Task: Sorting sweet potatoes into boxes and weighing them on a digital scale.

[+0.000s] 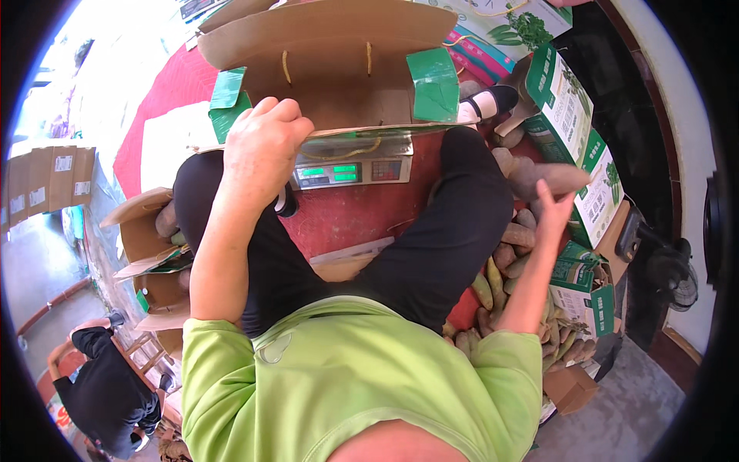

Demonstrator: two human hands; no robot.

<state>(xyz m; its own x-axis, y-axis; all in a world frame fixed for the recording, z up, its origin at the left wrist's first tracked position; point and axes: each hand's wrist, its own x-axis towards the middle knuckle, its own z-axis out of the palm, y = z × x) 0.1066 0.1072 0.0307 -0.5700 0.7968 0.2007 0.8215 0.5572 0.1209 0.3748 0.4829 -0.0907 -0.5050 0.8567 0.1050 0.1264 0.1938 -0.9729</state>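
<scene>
My left hand (268, 146) is closed over the near edge of an open cardboard box (331, 81) with green corner flaps and yellow cord handles. The box sits on a digital scale (339, 174) with lit green readouts, between my knees. Out to the right, my right hand (553, 212) grips a large, pinkish-brown sweet potato (548, 180), slightly blurred, above a heap of tubers. Lower in that heap lie more sweet potatoes (517, 236), some of them greenish yellow (483, 291). What lies on the box's floor is hidden behind its near wall.
Green-and-white printed boxes (566, 115) line the right side, near a small fan (673, 277). At left stand open cartons (150, 239) with tubers inside and a row of brown cartons (50, 185). A person in black (108, 385) bends at lower left.
</scene>
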